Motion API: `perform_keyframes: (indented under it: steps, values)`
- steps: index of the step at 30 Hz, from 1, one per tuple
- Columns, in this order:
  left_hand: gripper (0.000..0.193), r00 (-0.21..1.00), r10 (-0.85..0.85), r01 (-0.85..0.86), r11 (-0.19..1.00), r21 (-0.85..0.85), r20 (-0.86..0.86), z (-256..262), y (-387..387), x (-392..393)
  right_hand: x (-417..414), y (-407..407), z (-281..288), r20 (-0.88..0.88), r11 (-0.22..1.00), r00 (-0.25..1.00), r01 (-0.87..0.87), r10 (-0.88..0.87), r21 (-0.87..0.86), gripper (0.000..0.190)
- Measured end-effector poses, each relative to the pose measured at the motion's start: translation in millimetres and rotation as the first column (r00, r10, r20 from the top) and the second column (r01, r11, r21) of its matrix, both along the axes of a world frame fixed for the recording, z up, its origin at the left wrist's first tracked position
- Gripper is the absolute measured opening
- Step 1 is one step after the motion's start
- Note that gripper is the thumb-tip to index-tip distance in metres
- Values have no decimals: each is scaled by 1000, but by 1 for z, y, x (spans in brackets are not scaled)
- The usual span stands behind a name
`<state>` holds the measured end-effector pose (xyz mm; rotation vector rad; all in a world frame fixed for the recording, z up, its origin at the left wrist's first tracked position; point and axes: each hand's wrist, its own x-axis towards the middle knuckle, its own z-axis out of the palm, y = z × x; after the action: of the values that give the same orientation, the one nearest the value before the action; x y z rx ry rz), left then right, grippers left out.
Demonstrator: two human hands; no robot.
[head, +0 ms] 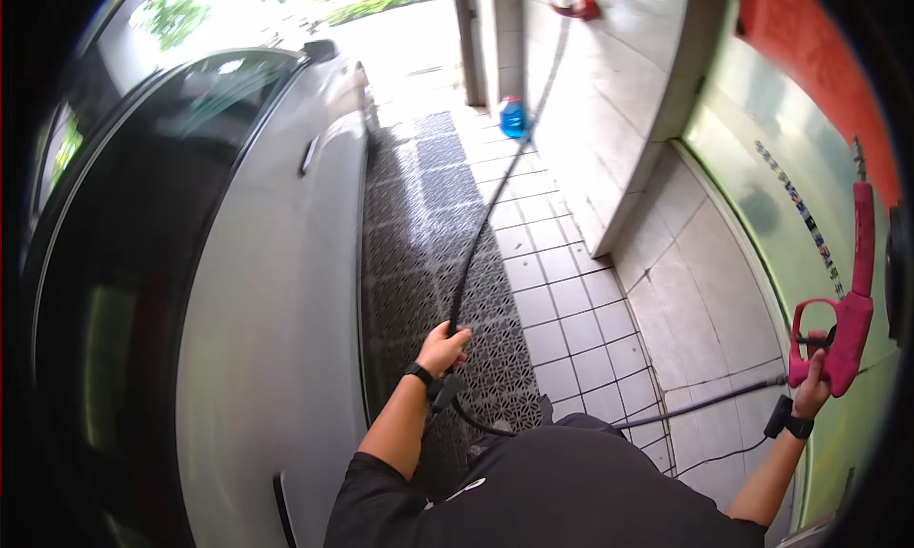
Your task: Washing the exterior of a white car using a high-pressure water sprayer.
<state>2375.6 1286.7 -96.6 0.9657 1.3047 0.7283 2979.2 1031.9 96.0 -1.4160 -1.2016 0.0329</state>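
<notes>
My left hand (444, 348) grips a black hose (493, 205) that rises away to a red fitting (573, 7) high by the tiled wall. Below that fist the hose curves back behind my body. Out to the right, my right hand (812, 384) is closed around the handle of a pink pressure-washer gun (850, 334). One finger lies at its black trigger, inside the guard. The gun's barrel points up and away, ending in a metal tip. A hose joins the gun at its base. To the left, a silver car (271, 262) stands alongside me.
A dark plastic grating (435, 262) runs between the car and a strip of white floor tiles (550, 262). A blue jug (513, 118) stands at the wall's foot. A wall corner (607, 241) juts out at right, beside a greenish panel (742, 119). Daylight fills the opening ahead.
</notes>
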Motion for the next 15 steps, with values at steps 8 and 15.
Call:
perform_keyframes:
  steps: [8, 15]
  values:
    - [24, 936, 271, -283, 959, 22, 225, -5, 169, 49, -12, 118, -10, -29, 1000, 999, -24, 23, -12, 43]
    - [22, 998, 12, -13, 1000, 18, 59, 86, 271, 105, -10, 258, -17, -136, 982, 975, -182, 175, -39, 54]
